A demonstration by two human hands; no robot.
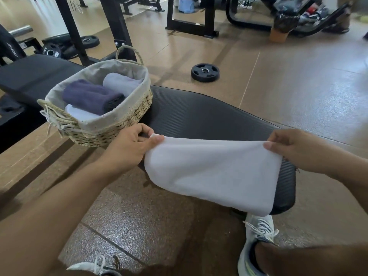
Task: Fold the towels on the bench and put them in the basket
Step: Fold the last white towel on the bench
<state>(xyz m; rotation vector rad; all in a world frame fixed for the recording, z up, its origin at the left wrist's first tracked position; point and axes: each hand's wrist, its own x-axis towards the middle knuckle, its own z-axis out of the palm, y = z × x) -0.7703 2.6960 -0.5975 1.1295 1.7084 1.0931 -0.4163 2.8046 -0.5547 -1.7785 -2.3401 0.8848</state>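
The towel (211, 172) is pinched at its two upper corners by the left hand (127, 148) and right hand (298, 150), fingers closed on cloth. For a clean fold, the corners should be kept level and the edge taut as it is laid over the worktop (209, 116).

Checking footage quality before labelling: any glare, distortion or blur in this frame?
Head view: sheen on the floor at right; wide-angle bending curves the bench edges; the white towel is bright, its texture washed out; forearms at the bottom edge look soft.
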